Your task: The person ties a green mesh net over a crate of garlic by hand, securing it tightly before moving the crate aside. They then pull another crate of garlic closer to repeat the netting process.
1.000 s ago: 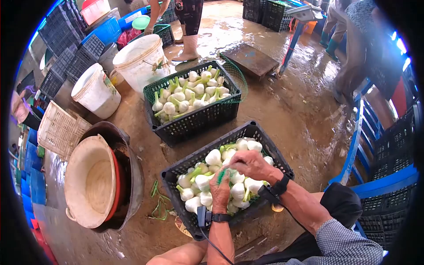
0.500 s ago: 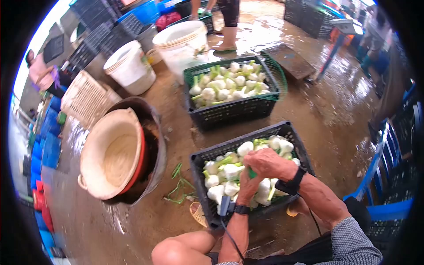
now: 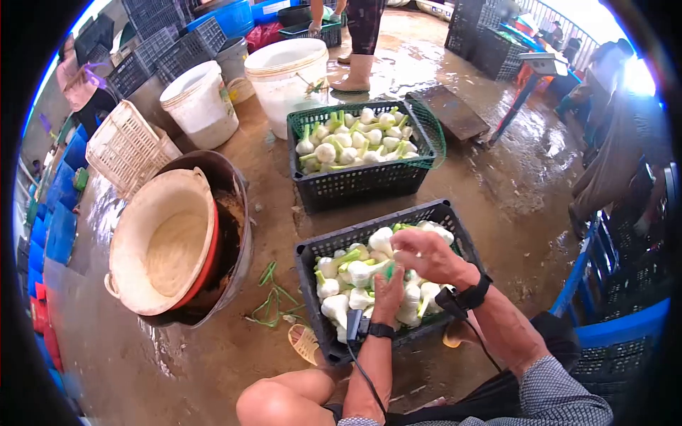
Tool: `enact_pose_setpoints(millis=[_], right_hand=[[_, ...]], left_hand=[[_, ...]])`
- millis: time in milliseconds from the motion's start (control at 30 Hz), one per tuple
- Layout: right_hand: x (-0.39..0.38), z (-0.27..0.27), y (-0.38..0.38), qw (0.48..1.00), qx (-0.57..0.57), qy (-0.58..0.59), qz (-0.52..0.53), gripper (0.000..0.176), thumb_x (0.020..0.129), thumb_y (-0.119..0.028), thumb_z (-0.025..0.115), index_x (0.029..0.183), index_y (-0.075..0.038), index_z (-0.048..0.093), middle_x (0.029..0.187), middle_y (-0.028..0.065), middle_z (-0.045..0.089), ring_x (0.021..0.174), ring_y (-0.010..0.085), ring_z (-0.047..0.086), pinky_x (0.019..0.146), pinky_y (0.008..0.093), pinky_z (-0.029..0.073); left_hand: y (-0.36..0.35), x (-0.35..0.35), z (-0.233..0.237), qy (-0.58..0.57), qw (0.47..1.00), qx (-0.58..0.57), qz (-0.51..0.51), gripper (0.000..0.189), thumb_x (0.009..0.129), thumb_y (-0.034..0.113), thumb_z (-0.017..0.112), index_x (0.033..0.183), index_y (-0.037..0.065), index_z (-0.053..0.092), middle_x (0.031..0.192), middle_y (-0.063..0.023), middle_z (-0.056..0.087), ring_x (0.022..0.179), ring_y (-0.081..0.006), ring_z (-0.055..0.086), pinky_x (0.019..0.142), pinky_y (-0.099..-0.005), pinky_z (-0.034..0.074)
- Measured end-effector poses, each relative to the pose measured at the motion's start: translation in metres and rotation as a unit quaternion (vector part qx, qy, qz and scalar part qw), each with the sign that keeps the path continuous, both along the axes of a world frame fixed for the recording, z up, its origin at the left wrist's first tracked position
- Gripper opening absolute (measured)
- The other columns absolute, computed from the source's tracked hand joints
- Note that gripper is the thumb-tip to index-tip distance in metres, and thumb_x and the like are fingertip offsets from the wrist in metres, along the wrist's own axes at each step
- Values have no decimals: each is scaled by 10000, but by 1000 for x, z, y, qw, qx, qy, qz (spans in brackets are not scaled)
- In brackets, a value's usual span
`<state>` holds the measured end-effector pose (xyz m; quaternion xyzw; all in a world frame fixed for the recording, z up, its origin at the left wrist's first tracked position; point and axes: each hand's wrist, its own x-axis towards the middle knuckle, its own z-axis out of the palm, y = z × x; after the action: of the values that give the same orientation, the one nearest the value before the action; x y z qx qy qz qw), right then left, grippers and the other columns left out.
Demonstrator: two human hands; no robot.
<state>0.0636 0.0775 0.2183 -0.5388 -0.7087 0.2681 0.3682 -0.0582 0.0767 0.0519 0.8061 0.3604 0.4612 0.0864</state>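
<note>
Hovering above the near crate (image 3: 371,227), my right hand (image 3: 430,255) has loosely bent fingers; I can't tell whether they pinch anything. Just beside it, my left hand (image 3: 387,292) points its fingers upward near a green scrap (image 3: 388,269), its grip unclear to me. Garlic bulbs (image 3: 334,307) fill the crate around both; beyond stands a second garlic-filled crate (image 3: 359,189).

Glare lights the wet brown floor (image 3: 526,248); a railing (image 3: 568,30) stands beyond, and dark crates (image 3: 153,20) are stacked far left.
</note>
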Motion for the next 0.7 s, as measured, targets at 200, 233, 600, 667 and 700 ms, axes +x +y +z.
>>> enact_pose_setpoints(millis=[200, 233, 600, 667, 700], right_hand=[[41, -52, -41, 994, -31, -86, -64, 287, 786, -33, 627, 1071, -15, 604, 946, 135, 614, 725, 207, 646, 669, 334, 518], [39, -53, -44, 995, -37, -70, -57, 314, 772, -12, 629, 1084, -20, 590, 975, 145, 599, 720, 216, 648, 663, 340, 517], [44, -64, -61, 988, -59, 64, -125, 245, 804, -65, 653, 1043, -24, 621, 813, 135, 604, 671, 183, 623, 606, 307, 492], [42, -63, -64, 986, -51, 84, -138, 228, 819, -57, 636, 1045, -27, 626, 824, 125, 605, 663, 180, 606, 608, 305, 487], [44, -64, -64, 986, -53, 83, -136, 205, 834, -49, 624, 1037, -24, 627, 842, 116, 606, 667, 172, 592, 613, 305, 482]], left_hand=[[-10, 1, 51, -281, 848, -438, -98, 358, 1012, 303, 515, 860, 11, 655, 761, -52, 622, 720, -118, 531, 688, -306, 446], [-13, -1, 57, -260, 839, -468, -94, 296, 994, 263, 536, 887, 12, 652, 836, -77, 647, 813, -169, 575, 764, -341, 452], [-8, 20, 88, -104, 986, -110, -64, 181, 889, 208, 632, 906, 29, 641, 1116, -96, 622, 1124, -324, 523, 1019, -479, 329], [-9, 22, 94, -80, 988, -122, -58, 166, 861, 201, 654, 856, 36, 644, 1132, -83, 622, 1153, -324, 506, 1037, -488, 298], [-9, 23, 94, -60, 991, -106, -48, 168, 857, 204, 657, 833, 38, 644, 1140, -78, 621, 1164, -324, 500, 1040, -487, 291]])
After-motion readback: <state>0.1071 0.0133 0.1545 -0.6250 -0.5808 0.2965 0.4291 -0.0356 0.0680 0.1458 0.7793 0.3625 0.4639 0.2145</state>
